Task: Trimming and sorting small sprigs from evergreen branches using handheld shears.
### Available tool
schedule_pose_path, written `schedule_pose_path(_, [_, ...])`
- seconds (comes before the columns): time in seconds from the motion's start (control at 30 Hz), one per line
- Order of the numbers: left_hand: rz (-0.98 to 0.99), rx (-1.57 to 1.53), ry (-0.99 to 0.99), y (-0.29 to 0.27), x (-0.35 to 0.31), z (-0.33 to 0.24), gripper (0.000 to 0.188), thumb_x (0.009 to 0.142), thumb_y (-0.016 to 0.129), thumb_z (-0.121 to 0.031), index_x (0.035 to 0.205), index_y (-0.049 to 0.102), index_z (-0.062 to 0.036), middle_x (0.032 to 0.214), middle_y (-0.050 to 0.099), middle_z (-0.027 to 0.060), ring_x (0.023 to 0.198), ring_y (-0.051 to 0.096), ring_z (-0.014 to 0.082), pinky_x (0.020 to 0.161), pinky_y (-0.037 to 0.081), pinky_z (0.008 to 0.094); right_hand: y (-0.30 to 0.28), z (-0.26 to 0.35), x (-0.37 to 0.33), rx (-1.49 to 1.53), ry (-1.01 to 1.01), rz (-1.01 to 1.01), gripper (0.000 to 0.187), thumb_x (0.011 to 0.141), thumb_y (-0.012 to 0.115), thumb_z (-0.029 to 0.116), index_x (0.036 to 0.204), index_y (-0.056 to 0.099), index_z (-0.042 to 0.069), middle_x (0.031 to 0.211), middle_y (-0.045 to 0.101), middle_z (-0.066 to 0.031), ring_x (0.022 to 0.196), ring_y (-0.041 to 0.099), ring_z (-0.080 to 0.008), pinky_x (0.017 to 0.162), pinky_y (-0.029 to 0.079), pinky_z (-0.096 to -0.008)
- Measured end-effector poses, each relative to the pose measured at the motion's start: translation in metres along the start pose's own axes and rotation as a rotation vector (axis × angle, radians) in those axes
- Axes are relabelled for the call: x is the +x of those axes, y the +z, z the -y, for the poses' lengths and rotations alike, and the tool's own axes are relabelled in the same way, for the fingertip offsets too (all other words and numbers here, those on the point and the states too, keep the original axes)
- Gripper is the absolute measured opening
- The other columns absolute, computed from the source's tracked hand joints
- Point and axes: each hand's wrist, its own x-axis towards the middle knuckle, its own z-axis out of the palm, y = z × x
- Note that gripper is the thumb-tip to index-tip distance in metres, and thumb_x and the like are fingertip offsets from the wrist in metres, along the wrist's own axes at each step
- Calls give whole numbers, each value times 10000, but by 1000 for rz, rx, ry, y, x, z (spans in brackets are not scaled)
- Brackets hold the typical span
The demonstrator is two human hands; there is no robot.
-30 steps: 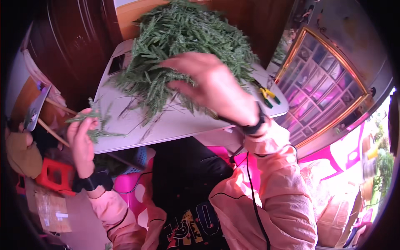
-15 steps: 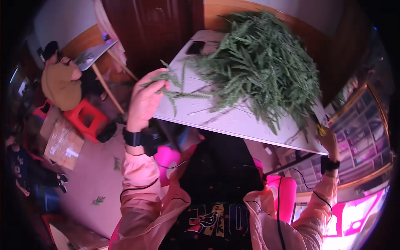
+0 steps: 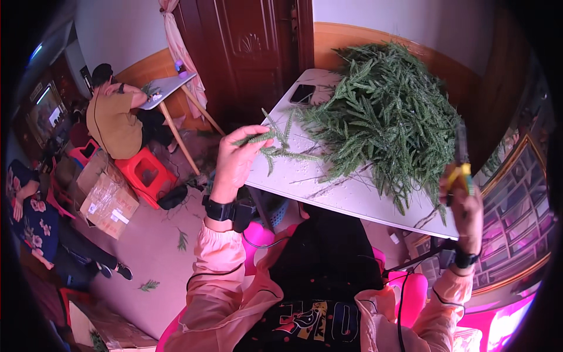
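My left hand pinches a green artificial fern-like sprig between thumb and fingers over the table's left edge. Its leafy prongs spread to the right. At the right corner of the table, my right hand is closed round yellow-and-black-handled scissors. Their greyish blades point away from me and look blurred. A big heap of green sprigs covers the far and right part of the white table.
A phone lies at the table's far left. Further left a person sits on a red stool at another table. Cardboard boxes stand behind. Another person is at the far left. A gold-framed panel leans on the right.
The view has shifted, so the scene sits further right and lower. My right hand has lifted from the table corner, with the scissors raised. My left hand still holds the sprig.
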Motion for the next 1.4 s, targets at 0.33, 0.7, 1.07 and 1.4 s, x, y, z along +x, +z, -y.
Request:
schedule_pose_path(0.33, [28,545,310,19,-6,-16,205,781,581,156,912,687,39,954,633,99,882,618,175,804,503,263,134,-27,78,-46,230,658,366,833,589,192,1142,572,-3,876,614,-29,732,505,-93,669,412,-235])
schedule_pose_path(0.7, [221,804,354,32,-12,-17,204,762,617,124,898,710,5,934,635,95,852,633,178,751,519,253,146,-38,89,-348,189,662,384,813,589,191,1141,568,-8,859,602,-17,747,501,-106,712,404,-250])
schedule_pose_path(1.07, [373,1011,551,49,-22,-5,287,738,590,110,994,669,7,969,609,109,856,641,240,722,535,302,152,-60,88,-267,282,647,448,820,570,178,1226,532,-8,900,597,-10,762,502,-92,690,421,-223])
schedule_pose_path(1.4, [293,1045,586,44,-19,-7,266,705,611,135,918,697,2,900,649,139,842,664,255,721,552,316,168,-58,92,-375,168,671,418,818,542,212,1173,542,-7,841,627,-149,805,593,-257,759,446,-358])
